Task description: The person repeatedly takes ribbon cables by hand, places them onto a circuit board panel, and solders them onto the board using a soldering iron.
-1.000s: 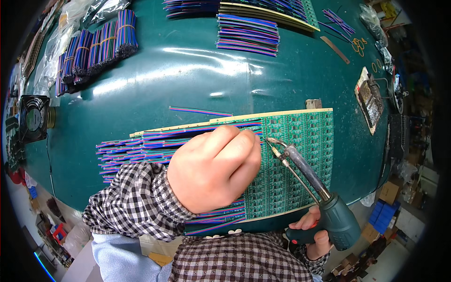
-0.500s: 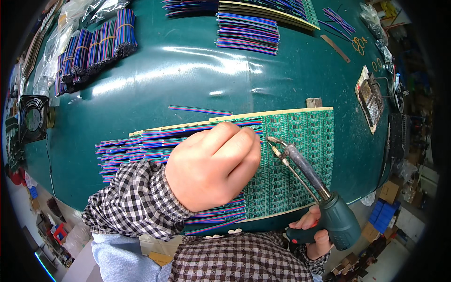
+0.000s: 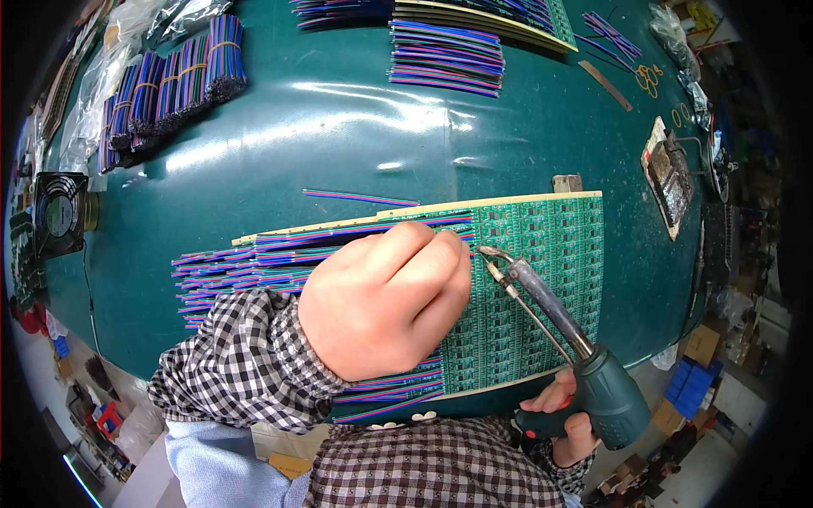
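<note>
Board: green circuit panel [image 3: 542, 288] flat on teal table [image 3: 339, 144]
Left hand [image 3: 385, 300]: curled shut, pressing ribbon wires [image 3: 246, 267] onto panel's left edge
Right hand [image 3: 563, 415]: gripping soldering gun [image 3: 584, 372], tip at same pad as a second ago, so joint probably mid-solder

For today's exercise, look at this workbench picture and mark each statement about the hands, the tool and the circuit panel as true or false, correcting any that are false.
1. The right hand grips a soldering gun by its handle. True.
2. The left hand is lifted clear of the green circuit panel. False: it rests on the panel and the striped wires.
3. The gun's tip points at the panel beside the left hand. True.
4. A small fan stands at the table's right edge. False: it is at the left edge.
</note>
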Demonstrator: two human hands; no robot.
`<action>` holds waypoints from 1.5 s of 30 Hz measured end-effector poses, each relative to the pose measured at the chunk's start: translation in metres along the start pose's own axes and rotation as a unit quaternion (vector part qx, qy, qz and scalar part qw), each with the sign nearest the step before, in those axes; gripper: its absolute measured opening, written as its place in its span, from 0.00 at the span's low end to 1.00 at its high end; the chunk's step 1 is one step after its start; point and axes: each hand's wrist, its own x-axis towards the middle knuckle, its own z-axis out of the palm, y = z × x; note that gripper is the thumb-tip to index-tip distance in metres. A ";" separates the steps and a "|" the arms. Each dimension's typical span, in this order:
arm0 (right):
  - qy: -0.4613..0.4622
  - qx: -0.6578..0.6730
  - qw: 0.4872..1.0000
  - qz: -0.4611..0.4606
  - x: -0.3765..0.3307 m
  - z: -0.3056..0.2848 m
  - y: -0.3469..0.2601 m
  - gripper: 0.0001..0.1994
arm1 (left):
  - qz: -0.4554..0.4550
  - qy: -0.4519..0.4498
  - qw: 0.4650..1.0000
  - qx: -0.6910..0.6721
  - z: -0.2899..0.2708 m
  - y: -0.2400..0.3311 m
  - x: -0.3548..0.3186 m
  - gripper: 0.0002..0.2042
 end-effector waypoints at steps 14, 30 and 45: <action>0.008 -0.002 1.000 -0.024 0.000 0.001 -0.002 0.35 | 0.026 0.044 0.997 0.061 0.008 0.002 -0.003 0.17; -0.006 0.024 1.000 -0.005 -0.005 -0.007 0.006 0.35 | 0.024 0.065 0.992 0.102 0.012 0.006 -0.005 0.17; -0.008 0.022 1.000 0.004 -0.004 -0.004 0.004 0.34 | 0.002 0.069 0.991 0.116 0.013 0.012 -0.006 0.15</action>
